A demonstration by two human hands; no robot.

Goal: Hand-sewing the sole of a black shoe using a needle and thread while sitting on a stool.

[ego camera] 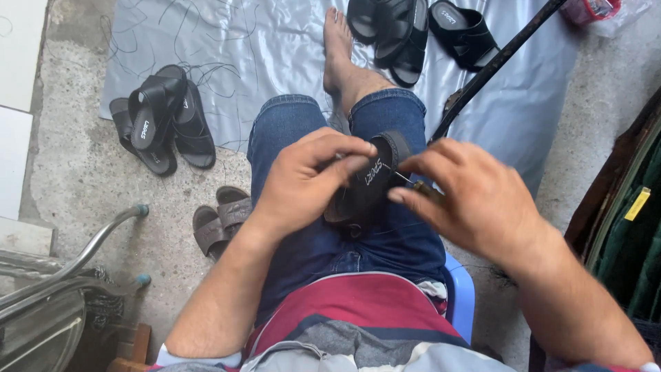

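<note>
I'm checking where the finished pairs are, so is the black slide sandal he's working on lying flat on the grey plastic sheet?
No, the black slide sandal is held over his lap by the left hand, while the right hand holds a thin tool at it.

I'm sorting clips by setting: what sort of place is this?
Probably a small sandal-making or repair spot on bare concrete: black sandals lie on a grey sheet, and the left hand holds another sandal on the lap.

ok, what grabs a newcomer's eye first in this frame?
Both hands meet over the lap at centre: the left hand grips a black sandal while the right hand works a thin tool at its strap. More black sandals are piled on the concrete floor at left and on the grey sheet at top.
</note>
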